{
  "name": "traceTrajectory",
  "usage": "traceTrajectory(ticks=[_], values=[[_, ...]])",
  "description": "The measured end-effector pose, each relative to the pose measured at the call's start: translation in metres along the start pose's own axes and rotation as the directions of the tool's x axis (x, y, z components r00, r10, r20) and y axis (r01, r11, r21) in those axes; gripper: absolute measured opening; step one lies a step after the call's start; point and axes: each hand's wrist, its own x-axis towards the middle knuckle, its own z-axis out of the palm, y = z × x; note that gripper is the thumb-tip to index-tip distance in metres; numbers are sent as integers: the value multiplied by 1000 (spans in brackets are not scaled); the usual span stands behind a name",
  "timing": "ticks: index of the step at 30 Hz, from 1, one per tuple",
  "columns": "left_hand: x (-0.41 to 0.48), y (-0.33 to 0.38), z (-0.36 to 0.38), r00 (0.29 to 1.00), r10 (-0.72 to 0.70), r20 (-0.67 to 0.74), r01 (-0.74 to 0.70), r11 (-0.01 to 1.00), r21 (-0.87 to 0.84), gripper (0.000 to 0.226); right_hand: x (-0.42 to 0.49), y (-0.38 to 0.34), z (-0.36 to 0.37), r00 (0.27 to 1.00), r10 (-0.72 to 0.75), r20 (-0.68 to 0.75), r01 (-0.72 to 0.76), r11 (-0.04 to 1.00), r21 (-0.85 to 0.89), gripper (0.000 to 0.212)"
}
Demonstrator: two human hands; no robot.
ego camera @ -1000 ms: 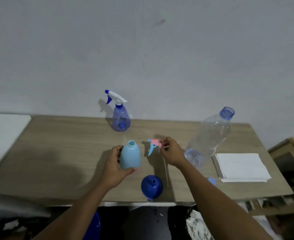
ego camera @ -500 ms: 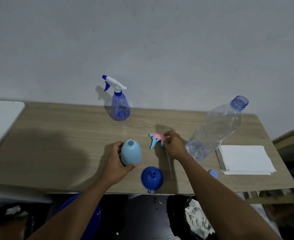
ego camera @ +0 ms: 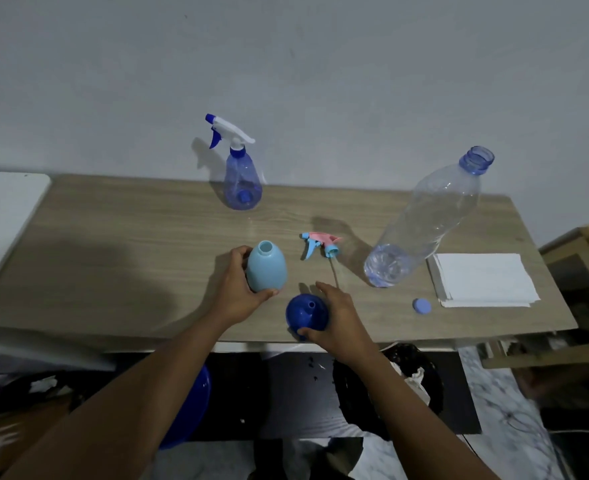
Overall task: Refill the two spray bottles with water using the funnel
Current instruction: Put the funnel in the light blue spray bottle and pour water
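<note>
My left hand (ego camera: 239, 289) grips the light blue spray bottle (ego camera: 267, 266), which stands upright with its neck open. Its pink and blue spray head (ego camera: 320, 242) lies on the table just to the right, free of any hand. My right hand (ego camera: 343, 315) wraps around the dark blue funnel (ego camera: 305, 311) near the front edge, thumb under its rim. A clear blue spray bottle (ego camera: 241, 183) with a white trigger stands at the back. A large clear water bottle (ego camera: 424, 220), uncapped, stands to the right with a little water at its bottom.
The wooden table (ego camera: 130, 244) meets a grey wall behind. A stack of white napkins (ego camera: 483, 284) lies at the right, with a small blue cap (ego camera: 421, 305) beside it. Below the front edge are a blue basin (ego camera: 196, 407) and a black bag (ego camera: 407, 372).
My right hand let go of the pink and blue spray head, leaving it on the table, and came back toward me onto the funnel. My left hand kept hold of the light blue bottle.
</note>
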Motion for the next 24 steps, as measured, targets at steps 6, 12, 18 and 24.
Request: traceTrajectory(ticks=[6, 12, 18, 24], values=[[0, -1, -1, 1000, 3, 0, -3, 999, 34, 89, 3, 0, 13, 998, 55, -13, -55, 998, -18, 77], [-2, 0, 0, 1000, 5, 5, -5, 999, 46, 91, -3, -8, 13, 965, -98, -245, 127, 986, 104, 60], [-2, 0, 2, 1000, -12, -23, 13, 998, 61, 86, 10, -29, -5, 946, -101, -308, 193, 939, 286, 72], [-3, -1, 2, 999, -33, -14, 33, 999, 4, 85, 24, -61, -27, 941, -147, -304, 251, 907, 339, 55]])
